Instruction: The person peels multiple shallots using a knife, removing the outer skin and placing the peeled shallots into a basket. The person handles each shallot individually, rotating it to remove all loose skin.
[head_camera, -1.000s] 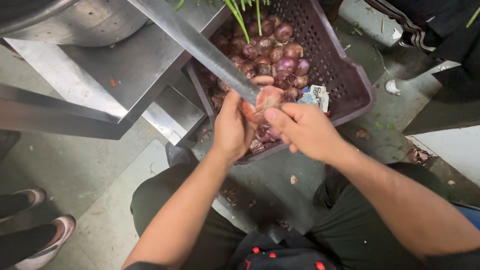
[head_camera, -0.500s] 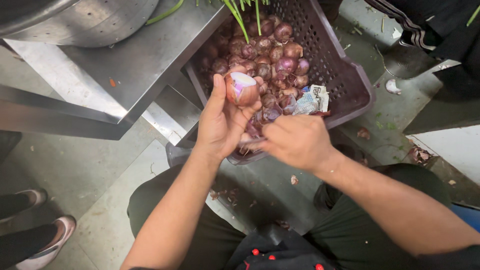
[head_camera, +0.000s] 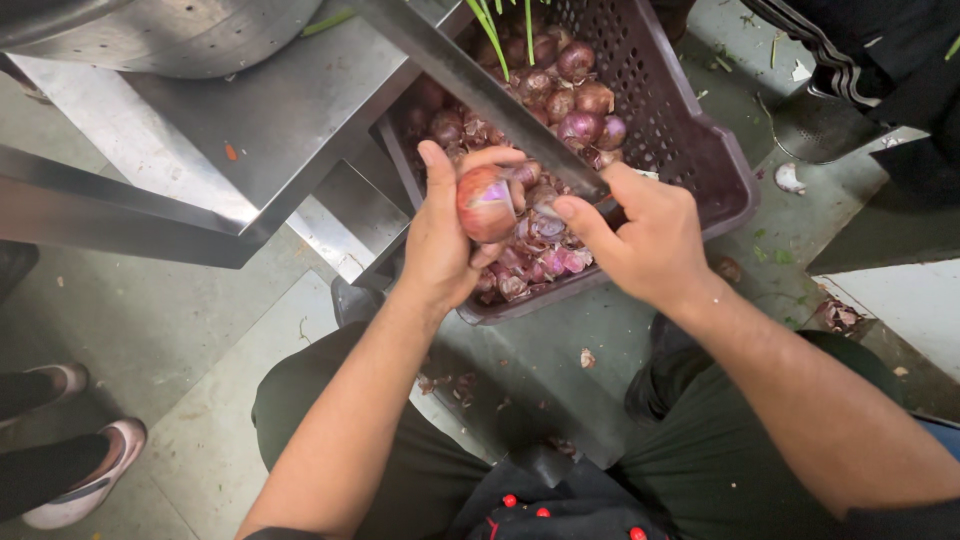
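My left hand (head_camera: 440, 240) holds a partly peeled red onion (head_camera: 486, 203) upright over the near edge of a dark perforated plastic crate (head_camera: 700, 150). My right hand (head_camera: 645, 235) is closed around the handle of a large knife (head_camera: 470, 85), whose long steel blade runs up and to the left, above the crate and just behind the onion. The crate holds several red onions (head_camera: 580, 100) at the far end and a heap of purple peels (head_camera: 540, 260) under my hands.
A stainless steel table (head_camera: 230, 130) with a big metal pot (head_camera: 170, 35) stands at left. Another person's feet in pale shoes (head_camera: 85, 480) are at the lower left. Onion scraps (head_camera: 588, 357) lie on the grey floor between my knees. A dark-clothed person stands at upper right.
The knife blade has come back into view over the crate. My left hand has turned the onion and lowered it slightly, and my right hand has lifted from the peels toward the onion.
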